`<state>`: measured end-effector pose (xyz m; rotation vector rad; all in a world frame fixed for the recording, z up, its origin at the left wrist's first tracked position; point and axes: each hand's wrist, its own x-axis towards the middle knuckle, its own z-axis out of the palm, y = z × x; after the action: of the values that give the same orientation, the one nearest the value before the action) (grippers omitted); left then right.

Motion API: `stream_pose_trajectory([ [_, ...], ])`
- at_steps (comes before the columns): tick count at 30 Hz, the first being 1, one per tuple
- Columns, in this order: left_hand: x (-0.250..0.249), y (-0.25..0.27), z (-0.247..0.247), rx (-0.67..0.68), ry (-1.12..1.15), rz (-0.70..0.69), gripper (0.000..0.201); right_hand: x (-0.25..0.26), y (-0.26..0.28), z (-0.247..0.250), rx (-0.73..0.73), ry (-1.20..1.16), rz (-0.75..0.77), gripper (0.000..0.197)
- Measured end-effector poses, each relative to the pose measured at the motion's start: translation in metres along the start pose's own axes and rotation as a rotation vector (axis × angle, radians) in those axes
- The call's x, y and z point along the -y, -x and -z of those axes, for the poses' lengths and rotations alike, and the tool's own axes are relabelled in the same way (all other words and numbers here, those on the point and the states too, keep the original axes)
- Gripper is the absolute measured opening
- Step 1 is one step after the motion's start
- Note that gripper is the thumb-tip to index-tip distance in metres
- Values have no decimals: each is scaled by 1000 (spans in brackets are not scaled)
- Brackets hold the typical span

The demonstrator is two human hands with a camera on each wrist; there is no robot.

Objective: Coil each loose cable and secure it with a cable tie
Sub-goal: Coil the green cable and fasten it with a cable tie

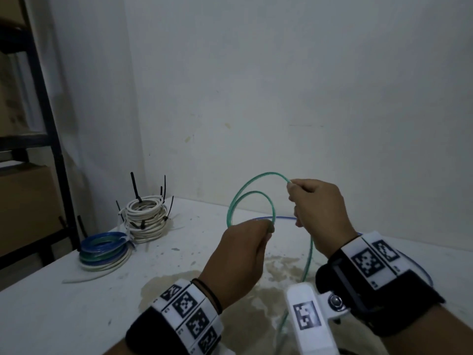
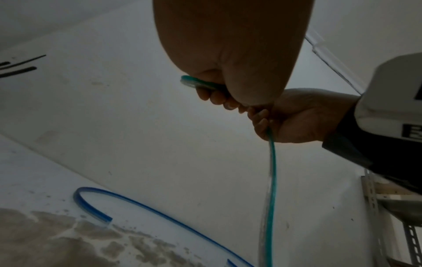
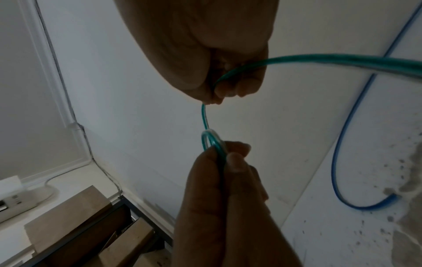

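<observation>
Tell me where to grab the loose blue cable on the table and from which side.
Grip the blue cable just behind its cut end, coming from above: it lies flat on the table in an open curve, apart from the green cable both hands hold.

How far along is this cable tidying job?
Done: tied white coils and a blue-green stack sit at the table's left. In hand: the left hand pinches green cable loops while the right hand feeds more. Left: tying it, then the blue cable.
</observation>
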<state>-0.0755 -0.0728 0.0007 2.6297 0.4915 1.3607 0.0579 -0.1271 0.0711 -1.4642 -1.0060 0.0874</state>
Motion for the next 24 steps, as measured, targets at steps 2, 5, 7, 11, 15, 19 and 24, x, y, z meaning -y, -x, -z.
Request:
stream_pose_trajectory([
  [2, 1, 0, -1, -26, 30, 19, 33, 0, 6, 3, 18, -32, 21, 22],
  [5, 1, -2, -1, -66, 111, 143, 28, 1, 23, 4, 17, -2, 111, 16],
  [7, -4, -5, 0, -88, 169, 203, 21, 3, 36, 1, 7, 42, 178, 15],
  [11, -15, -9, 2, -136, 383, 299, 21, 5, 57, -7, 68, 36, 242, 28],
  [15, -29, -12, 5, -123, 661, 401, 22, 1, 67, -15, 55, 9, 271, 21],
  [19, -34, -14, 10, -138, 1009, 617, 29, 0, 75, -19, 106, 41, 275, 24],
  [24, -33, -21, 15, -227, 1283, 740, 30, -8, 83, -20, 126, -20, 243, 14],
])
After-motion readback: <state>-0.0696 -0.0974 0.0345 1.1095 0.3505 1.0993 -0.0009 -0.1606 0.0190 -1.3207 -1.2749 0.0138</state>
